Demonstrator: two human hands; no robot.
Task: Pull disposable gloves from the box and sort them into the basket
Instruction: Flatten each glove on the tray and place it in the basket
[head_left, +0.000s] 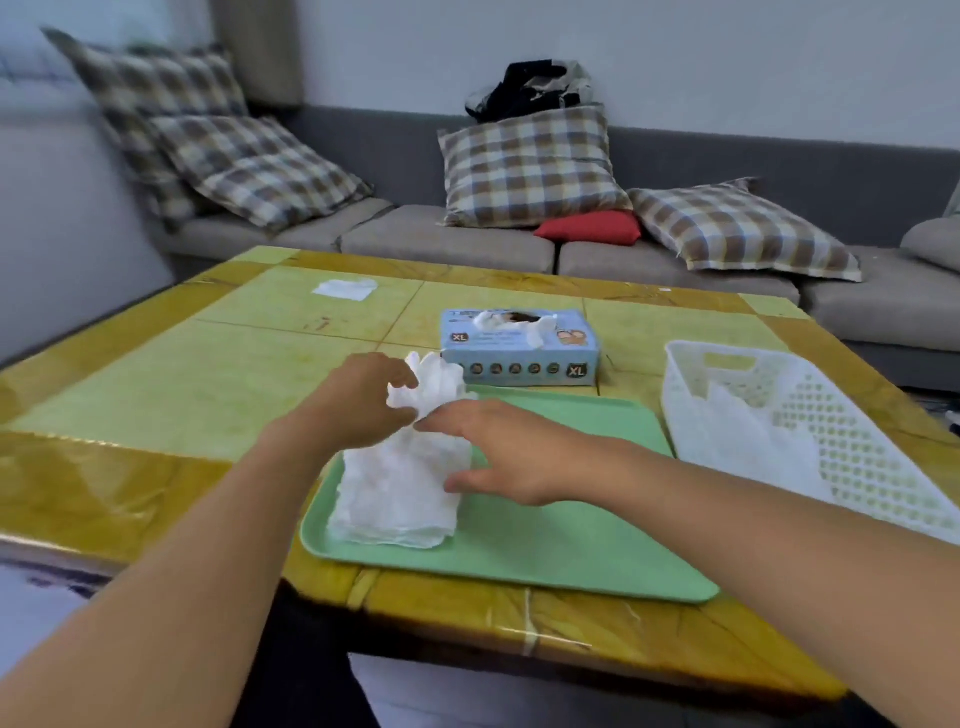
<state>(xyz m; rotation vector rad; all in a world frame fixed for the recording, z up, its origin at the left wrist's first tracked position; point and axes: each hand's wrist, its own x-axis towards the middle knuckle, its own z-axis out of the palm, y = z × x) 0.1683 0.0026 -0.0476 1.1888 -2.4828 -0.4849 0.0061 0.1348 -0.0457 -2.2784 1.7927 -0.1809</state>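
i see, from the head cam, a grey sofa (467, 244) along the far wall w/ plaid cushions (530, 166), one red cushion (589, 227) and a dark bundle of cloth (530, 88) on the backrest.

nearer: yellow-green tiled table (156, 389), glossy top.

on the table, front centre: green tray (545, 540). it lies flat, its near edge close to the table's near edge.

right of the tray, just beside it: white lattice basket (831, 405), tilted toward me. a few clear gloves in basket (753, 431) lie against its left wall.

behind the tray, touching or nearly touching its far edge (can't tell which): blue glove box (519, 353), marked xl, w/ a glove tuft sticking out of the top slot.

on the tray's left part: stack of clear gloves (400, 493), approx flat, lower end near the tray's front-left corner.

left hand (358, 400): fingers curled, pinching a crumpled glove (431, 384) raised above the stack's far end, just in front of the box.

right hand (498, 452): palm down over the tray, fingers spread fairly wide, thumb and fingertips touching the right side of the stack; index tip meets the crumpled glove's lower edge. it grips nothing that i can confirm.

far left on the table, well apart from the rest: one small white sheet (345, 288), lying flat; type n/a, too blurred.
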